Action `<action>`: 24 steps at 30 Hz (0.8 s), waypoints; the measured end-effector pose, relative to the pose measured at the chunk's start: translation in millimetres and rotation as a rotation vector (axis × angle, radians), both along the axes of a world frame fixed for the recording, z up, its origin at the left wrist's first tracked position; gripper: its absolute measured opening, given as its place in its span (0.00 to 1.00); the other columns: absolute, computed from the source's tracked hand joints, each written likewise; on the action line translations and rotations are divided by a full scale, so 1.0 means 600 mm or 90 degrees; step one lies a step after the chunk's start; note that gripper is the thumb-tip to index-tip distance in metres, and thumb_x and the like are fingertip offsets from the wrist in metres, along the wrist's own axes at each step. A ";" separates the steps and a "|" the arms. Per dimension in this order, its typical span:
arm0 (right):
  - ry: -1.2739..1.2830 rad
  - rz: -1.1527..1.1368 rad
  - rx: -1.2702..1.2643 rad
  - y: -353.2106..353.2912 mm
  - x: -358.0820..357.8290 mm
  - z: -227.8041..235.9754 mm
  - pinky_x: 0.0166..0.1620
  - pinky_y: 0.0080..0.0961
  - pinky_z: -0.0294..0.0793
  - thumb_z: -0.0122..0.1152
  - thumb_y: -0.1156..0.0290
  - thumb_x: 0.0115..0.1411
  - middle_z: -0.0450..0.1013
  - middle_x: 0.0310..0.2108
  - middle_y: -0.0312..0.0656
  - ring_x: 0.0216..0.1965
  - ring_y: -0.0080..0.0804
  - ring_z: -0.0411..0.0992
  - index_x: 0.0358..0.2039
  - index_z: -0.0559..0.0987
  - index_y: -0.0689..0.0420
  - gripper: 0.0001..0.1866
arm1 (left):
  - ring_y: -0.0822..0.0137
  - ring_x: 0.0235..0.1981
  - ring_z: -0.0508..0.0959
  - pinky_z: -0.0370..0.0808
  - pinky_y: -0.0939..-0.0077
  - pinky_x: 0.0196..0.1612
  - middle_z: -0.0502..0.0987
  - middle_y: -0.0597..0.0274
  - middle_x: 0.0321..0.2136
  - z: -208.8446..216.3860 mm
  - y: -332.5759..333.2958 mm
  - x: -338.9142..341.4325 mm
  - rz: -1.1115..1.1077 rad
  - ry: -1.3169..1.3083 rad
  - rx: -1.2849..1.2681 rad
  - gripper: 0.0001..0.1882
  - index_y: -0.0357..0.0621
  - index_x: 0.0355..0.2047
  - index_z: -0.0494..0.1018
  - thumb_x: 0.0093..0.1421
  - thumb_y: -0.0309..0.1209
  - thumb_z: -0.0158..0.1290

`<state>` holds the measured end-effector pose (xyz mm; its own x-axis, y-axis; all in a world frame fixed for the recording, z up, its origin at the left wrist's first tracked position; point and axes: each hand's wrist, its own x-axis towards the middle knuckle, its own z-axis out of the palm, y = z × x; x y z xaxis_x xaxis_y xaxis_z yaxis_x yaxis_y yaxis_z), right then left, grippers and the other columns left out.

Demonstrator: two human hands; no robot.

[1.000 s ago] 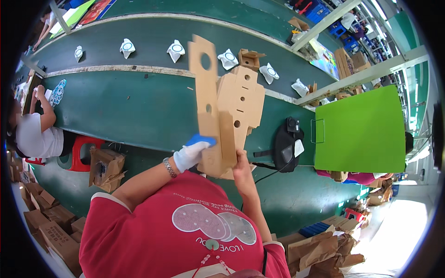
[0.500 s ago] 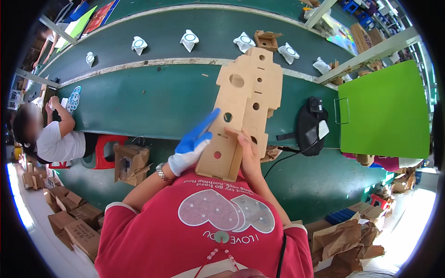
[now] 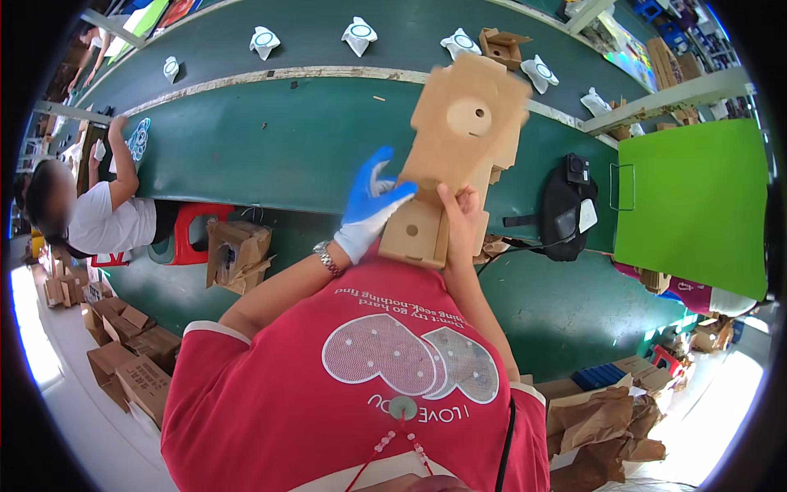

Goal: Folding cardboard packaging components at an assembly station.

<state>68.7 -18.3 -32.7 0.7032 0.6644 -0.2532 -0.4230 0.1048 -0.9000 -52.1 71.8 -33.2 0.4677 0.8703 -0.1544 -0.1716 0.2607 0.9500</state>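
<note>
Head view: gloved L hand [image 3: 373, 201], fingers spread, beside part-folded cardboard ctn [image 3: 412, 238], contact unclear, bare R hand [image 3: 463, 220] pinching ctn nr its R edge, ctn btwn hands, at front of green tbl [image 3: 270, 156], cardboard blanks [image 3: 507, 154] partly hidden.

Our L hand [image 3: 370, 209] wears a blue & white glove [image 3: 359, 233]; our watch [image 3: 325, 258] is silver. Our carton [image 3: 416, 238] = plain lt. brown. Our T-shirt [image 3: 238, 394] is red w/ white sleeve trim [image 3: 217, 329], plus greyish, pale-dotted hearts [image 3: 379, 353] edged in white. We also see a dk. green table [image 3: 246, 139], lime-green board [image 3: 689, 213], black bag [image 3: 557, 193] & red stool [image 3: 187, 225]. Wrapped pcs. [image 3: 359, 34]: white w/ teal rings. Co-worker's top [image 3: 106, 221]: white.
</note>
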 end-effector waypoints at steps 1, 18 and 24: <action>0.000 0.007 -0.001 -0.011 -0.006 0.000 0.46 0.19 0.69 0.61 0.73 0.64 0.70 0.38 0.35 0.42 0.20 0.70 0.41 0.67 0.56 0.11 | 0.67 0.49 0.75 0.73 0.72 0.52 0.71 0.60 0.54 -0.012 0.001 -0.010 -0.097 0.027 0.068 0.27 0.40 0.61 0.62 0.64 0.29 0.56; -0.047 0.554 -0.259 -0.039 0.091 0.085 0.44 0.22 0.73 0.69 0.61 0.56 0.78 0.37 0.36 0.38 0.23 0.75 0.46 0.78 0.62 0.22 | 0.62 0.51 0.76 0.71 0.71 0.55 0.77 0.56 0.51 0.087 0.110 0.004 -0.710 0.376 0.196 0.26 0.48 0.54 0.75 0.59 0.47 0.60; -0.085 0.430 -0.296 -0.027 0.110 0.076 0.42 0.24 0.74 0.71 0.60 0.53 0.79 0.37 0.39 0.37 0.23 0.75 0.42 0.82 0.63 0.22 | 0.68 0.46 0.78 0.72 0.73 0.52 0.78 0.63 0.48 0.063 0.115 0.054 -0.561 0.291 0.129 0.24 0.47 0.54 0.74 0.63 0.46 0.56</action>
